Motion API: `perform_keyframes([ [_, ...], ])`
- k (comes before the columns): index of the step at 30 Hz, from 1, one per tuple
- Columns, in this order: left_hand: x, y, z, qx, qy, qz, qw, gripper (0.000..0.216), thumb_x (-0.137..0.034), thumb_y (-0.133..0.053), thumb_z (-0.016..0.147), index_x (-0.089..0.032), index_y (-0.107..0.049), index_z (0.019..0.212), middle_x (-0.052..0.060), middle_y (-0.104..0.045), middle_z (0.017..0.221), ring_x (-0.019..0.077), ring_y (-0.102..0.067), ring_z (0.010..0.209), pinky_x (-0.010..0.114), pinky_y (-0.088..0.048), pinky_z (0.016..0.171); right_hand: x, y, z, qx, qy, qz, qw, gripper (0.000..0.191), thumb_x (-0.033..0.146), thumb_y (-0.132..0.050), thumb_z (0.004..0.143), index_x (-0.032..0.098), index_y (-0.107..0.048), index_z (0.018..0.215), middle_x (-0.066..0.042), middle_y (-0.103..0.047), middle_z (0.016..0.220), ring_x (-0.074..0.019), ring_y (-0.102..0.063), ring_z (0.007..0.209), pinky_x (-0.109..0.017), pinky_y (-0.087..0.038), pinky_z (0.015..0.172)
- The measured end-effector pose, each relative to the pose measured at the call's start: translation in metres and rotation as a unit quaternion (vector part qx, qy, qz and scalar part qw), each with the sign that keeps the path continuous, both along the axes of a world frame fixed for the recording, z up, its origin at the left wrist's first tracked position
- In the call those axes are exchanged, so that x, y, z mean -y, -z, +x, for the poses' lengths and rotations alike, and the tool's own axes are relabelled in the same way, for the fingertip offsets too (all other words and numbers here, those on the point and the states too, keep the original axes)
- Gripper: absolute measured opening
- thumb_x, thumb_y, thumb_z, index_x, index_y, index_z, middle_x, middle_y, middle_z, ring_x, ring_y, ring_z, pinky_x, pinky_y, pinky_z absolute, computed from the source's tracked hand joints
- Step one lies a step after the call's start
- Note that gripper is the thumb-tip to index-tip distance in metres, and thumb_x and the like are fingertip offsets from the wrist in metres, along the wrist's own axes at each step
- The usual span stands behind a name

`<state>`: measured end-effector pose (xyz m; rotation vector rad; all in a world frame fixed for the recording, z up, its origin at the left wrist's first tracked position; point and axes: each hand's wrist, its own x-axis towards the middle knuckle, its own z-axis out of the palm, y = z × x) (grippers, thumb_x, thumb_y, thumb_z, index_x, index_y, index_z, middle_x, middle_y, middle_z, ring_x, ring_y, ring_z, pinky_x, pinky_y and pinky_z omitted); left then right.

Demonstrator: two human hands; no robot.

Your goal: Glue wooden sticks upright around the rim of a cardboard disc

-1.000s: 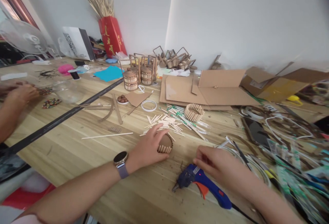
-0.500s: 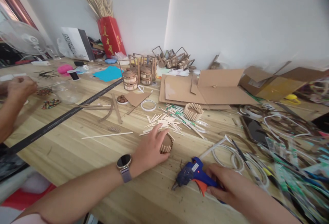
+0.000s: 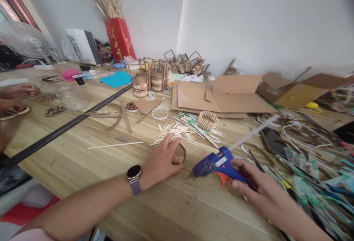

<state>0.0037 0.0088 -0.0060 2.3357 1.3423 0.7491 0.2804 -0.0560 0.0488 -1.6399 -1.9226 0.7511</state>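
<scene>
My left hand (image 3: 163, 158), with a watch on the wrist, has its thumb and fingers around a small round cardboard base (image 3: 180, 153). Short wooden sticks stand along part of that base's rim; my fingers hide its left side. In my right hand (image 3: 253, 184) is a blue glue gun (image 3: 221, 164) with an orange trigger, its nozzle pointing left toward the base. A glue stick (image 3: 254, 132) juts from its back end. Just beyond my left hand lies a pile of short wooden sticks (image 3: 177, 130). A ring of upright sticks (image 3: 207, 120) rests behind them.
Cardboard sheets (image 3: 193, 95) and an open box (image 3: 293, 90) stand at the back. Finished small baskets (image 3: 140, 86) are grouped near the wall. Cords, plastic wrappers (image 3: 309, 178) and a phone (image 3: 273, 140) crowd the right side. Another person's hands (image 3: 20, 90) are at the far left.
My right hand has lifted the glue gun off the tabletop, moving it up and slightly right. My left hand stays on the base. The other person's hands have moved apart and lower.
</scene>
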Motion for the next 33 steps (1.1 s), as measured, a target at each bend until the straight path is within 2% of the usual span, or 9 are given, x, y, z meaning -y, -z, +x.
perform_keyframes([
  [2, 0.0, 0.001, 0.0, 0.008, 0.0, -0.002, 1.0, 0.077, -0.018, -0.076, 0.069, -0.026, -0.039, 0.137, 0.015, -0.033, 0.149, 0.0345, -0.039, 0.137, 0.052, -0.041, 0.108, -0.002, 0.008, 0.001, -0.008, 0.045, 0.022, 0.999, 0.038, 0.051, -0.062, 0.076, 0.024, -0.063, 0.103, -0.008, -0.071, 0.101, -0.0277, -0.065, 0.094, -0.036, -0.053, 0.081],
  [5, 0.0, 0.0, 0.0, 0.02, 0.003, -0.001, 1.0, 0.077, -0.017, -0.076, 0.069, -0.027, -0.04, 0.136, 0.014, -0.034, 0.149, 0.035, -0.039, 0.137, 0.053, -0.04, 0.109, -0.003, 0.02, -0.001, -0.037, 0.087, 0.014, 0.995, 0.028, 0.052, -0.06, 0.077, 0.025, -0.064, 0.087, -0.004, -0.07, 0.083, -0.0249, -0.065, 0.078, -0.032, -0.054, 0.068],
  [7, 0.0, 0.0, 0.0, 0.021, 0.007, -0.003, 1.0, 0.077, -0.017, -0.077, 0.069, -0.027, -0.04, 0.136, 0.014, -0.035, 0.148, 0.0349, -0.04, 0.136, 0.053, -0.04, 0.109, -0.003, 0.027, -0.005, -0.051, 0.094, -0.008, 0.994, 0.028, 0.053, -0.059, 0.078, 0.025, -0.064, 0.079, -0.002, -0.066, 0.071, -0.0223, -0.062, 0.067, -0.03, -0.051, 0.06],
  [10, -0.001, -0.001, -0.001, 0.015, 0.012, -0.008, 1.0, 0.077, -0.017, -0.077, 0.069, -0.026, -0.04, 0.137, 0.015, -0.034, 0.149, 0.0349, -0.039, 0.137, 0.053, -0.04, 0.109, -0.002, 0.033, -0.012, -0.025, 0.069, -0.043, 0.996, 0.03, 0.053, -0.06, 0.078, 0.023, -0.062, 0.071, -0.001, -0.064, 0.066, -0.0207, -0.059, 0.063, -0.029, -0.049, 0.057],
  [16, -0.001, -0.001, -0.001, 0.003, 0.019, -0.001, 1.0, 0.078, -0.018, -0.078, 0.07, -0.023, -0.039, 0.137, 0.016, -0.035, 0.148, 0.0336, -0.037, 0.138, 0.051, -0.038, 0.111, -0.005, 0.033, -0.026, -0.029, 0.002, -0.042, 0.999, 0.032, 0.051, -0.057, 0.085, 0.021, -0.067, 0.085, -0.005, -0.073, 0.087, -0.0249, -0.066, 0.083, -0.033, -0.054, 0.077],
  [19, -0.001, -0.001, -0.001, -0.004, 0.02, 0.001, 1.0, 0.078, -0.018, -0.079, 0.07, -0.021, -0.039, 0.137, 0.017, -0.036, 0.147, 0.0338, -0.038, 0.138, 0.051, -0.038, 0.112, -0.006, 0.032, -0.032, -0.052, -0.031, -0.055, 0.997, 0.033, 0.049, -0.056, 0.085, 0.02, -0.069, 0.092, -0.007, -0.075, 0.091, -0.0258, -0.068, 0.086, -0.034, -0.055, 0.079],
  [22, -0.001, -0.001, -0.001, -0.005, 0.021, 0.0, 1.0, 0.078, -0.019, -0.079, 0.07, -0.022, -0.039, 0.137, 0.017, -0.036, 0.147, 0.0342, -0.039, 0.137, 0.051, -0.039, 0.111, -0.006, 0.034, -0.037, -0.052, -0.033, -0.058, 0.996, 0.035, 0.048, -0.056, 0.084, 0.019, -0.07, 0.097, -0.008, -0.075, 0.094, -0.0267, -0.069, 0.087, -0.037, -0.055, 0.083],
  [27, -0.002, 0.0, -0.001, -0.004, 0.021, 0.005, 1.0, 0.079, -0.019, -0.079, 0.07, -0.023, -0.039, 0.137, 0.016, -0.036, 0.148, 0.0337, -0.039, 0.137, 0.051, -0.04, 0.11, -0.007, 0.043, -0.039, -0.036, -0.021, -0.037, 0.998, 0.05, 0.052, -0.056, 0.082, 0.017, -0.069, 0.115, -0.013, -0.073, 0.112, -0.0309, -0.067, 0.101, -0.045, -0.05, 0.096],
  [33, -0.001, 0.001, -0.001, -0.008, 0.02, 0.009, 1.0, 0.079, -0.02, -0.08, 0.07, -0.023, -0.039, 0.138, 0.015, -0.036, 0.148, 0.033, -0.039, 0.137, 0.05, -0.04, 0.11, -0.008, 0.053, -0.038, -0.026, -0.01, -0.015, 1.0, 0.052, 0.054, -0.056, 0.081, 0.017, -0.07, 0.113, -0.014, -0.072, 0.114, -0.0321, -0.067, 0.103, -0.047, -0.049, 0.099],
])
